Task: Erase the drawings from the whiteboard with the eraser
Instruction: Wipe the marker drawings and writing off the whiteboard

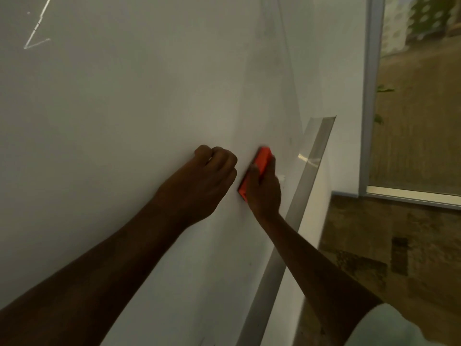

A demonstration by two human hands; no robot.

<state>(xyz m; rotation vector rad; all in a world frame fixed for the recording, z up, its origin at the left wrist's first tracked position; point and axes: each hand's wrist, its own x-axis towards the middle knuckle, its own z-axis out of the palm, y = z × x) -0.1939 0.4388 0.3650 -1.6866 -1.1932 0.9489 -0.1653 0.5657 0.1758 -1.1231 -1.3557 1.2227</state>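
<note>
Your right hand [263,188] is clamped around the orange eraser [257,168], which lies flat against the whiteboard [124,121] with its long side running up and away from you. The eraser's near end sits under your palm and its far end pokes out beyond your fingers; your thumb lies along its left edge and your fingers wrap over its right. Just to the left, close beside the eraser but not touching it, your left hand [209,176] is curled into a loose fist and rests with its knuckles against the board, holding nothing that shows.

The board around both hands is blank. A thin pale angular mark [36,33] shows far up at the top left. Along the board's right edge runs a metal tray rail [299,191], beyond it a patterned brown carpet [374,245], and farther right a window frame [369,96].
</note>
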